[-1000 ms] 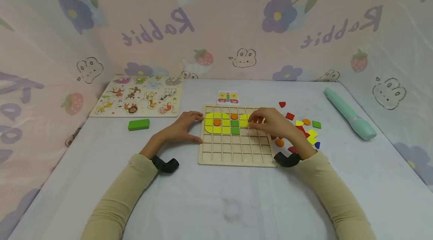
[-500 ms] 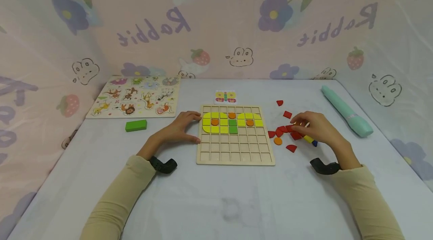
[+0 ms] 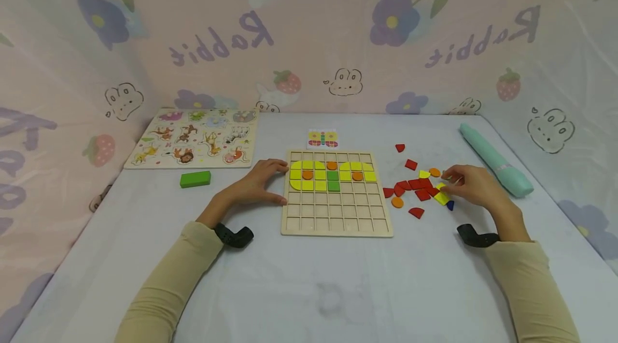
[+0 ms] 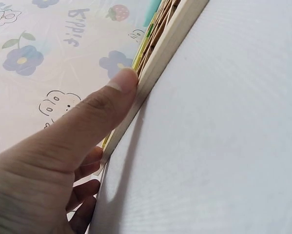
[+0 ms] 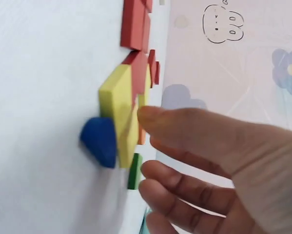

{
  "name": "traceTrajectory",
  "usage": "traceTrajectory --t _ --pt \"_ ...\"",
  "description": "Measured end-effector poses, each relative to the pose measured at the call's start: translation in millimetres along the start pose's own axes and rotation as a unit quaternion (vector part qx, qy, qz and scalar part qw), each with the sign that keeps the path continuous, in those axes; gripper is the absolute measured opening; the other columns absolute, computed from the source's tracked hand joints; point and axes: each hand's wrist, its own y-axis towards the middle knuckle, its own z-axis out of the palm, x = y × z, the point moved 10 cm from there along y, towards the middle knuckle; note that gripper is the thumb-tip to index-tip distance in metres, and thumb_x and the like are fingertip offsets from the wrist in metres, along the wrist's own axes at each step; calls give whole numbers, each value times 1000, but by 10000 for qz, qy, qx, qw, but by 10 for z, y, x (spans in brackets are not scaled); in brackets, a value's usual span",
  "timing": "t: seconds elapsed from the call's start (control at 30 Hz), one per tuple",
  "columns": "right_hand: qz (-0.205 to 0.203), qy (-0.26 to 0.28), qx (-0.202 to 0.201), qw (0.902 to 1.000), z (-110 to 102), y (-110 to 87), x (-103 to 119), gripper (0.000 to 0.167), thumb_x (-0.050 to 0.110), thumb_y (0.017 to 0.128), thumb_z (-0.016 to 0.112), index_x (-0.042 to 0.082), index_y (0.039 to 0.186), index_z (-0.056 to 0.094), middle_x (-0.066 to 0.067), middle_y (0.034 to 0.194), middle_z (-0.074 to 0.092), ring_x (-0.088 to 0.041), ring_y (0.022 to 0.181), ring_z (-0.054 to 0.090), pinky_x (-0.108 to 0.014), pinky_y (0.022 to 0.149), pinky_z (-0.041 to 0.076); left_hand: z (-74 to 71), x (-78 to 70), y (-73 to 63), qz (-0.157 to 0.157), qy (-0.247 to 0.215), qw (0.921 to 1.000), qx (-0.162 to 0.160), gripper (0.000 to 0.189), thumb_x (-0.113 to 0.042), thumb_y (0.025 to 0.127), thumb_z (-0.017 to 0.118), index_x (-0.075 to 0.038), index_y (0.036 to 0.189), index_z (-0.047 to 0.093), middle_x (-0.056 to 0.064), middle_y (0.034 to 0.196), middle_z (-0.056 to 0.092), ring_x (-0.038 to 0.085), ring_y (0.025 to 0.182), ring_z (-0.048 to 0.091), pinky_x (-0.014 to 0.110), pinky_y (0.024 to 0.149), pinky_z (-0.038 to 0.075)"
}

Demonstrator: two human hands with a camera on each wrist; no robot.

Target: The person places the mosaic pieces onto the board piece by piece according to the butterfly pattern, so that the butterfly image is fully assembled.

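Observation:
A wooden grid board [image 3: 338,211] lies in the middle of the table in the head view, with yellow, orange and green tiles set in its upper rows. My left hand [image 3: 253,184] rests at its left edge; in the left wrist view the thumb [image 4: 119,85] touches the rim. On the right is a loose pile of red tiles [image 3: 422,194], yellow tiles [image 3: 441,198] and orange discs [image 3: 397,202]. My right hand [image 3: 473,187] is over the right side of this pile, its thumb [image 5: 155,118] at a yellow tile [image 5: 119,92], fingers loosely bent. A blue piece [image 5: 101,141] lies beside that tile.
A small card [image 3: 323,139] with a butterfly pattern lies behind the board. An animal puzzle board [image 3: 203,141] is at the back left, a green block [image 3: 195,179] in front of it. A mint-green club-shaped object [image 3: 497,160] lies at the far right.
My right hand has left the board's upper right and moved right to the loose tiles, then slightly farther right. An orange disc now shows among the board's right yellow tiles. My left hand stays put.

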Motion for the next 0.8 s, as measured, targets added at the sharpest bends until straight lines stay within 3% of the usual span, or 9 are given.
traceTrajectory --t 0.33,0.53,0.67,0.8 --pt "116 173 277 9994 129 48 -101 32 17 82 70 -1 107 61 -8 85 59 -24 79 50 -28 64 44 3 21 3 -98 -17 9999 48 81 -46 71 77 -8 135 44 6 146 32 26 136 21 46 111 20" --pt "38 79 325 9994 144 51 -88 33 8 80 65 -5 110 60 -15 91 58 -29 84 50 -40 72 48 4 13 0 -64 -21 10000 47 81 -48 72 77 -9 135 44 6 146 32 26 136 21 47 111 20" --pt "52 24 262 9996 125 39 -131 43 13 80 68 -10 114 54 -22 96 58 -33 86 50 -48 76 48 3 0 -5 -73 -42 10000 48 82 -48 71 77 -9 135 44 6 146 32 26 136 21 47 111 19" --pt "224 109 277 9993 122 18 -203 46 21 82 70 -9 111 53 -19 93 57 -30 84 50 -42 73 48 0 -5 -2 -97 -65 9999 38 82 -46 71 78 -9 135 44 6 146 32 25 136 21 46 111 19"
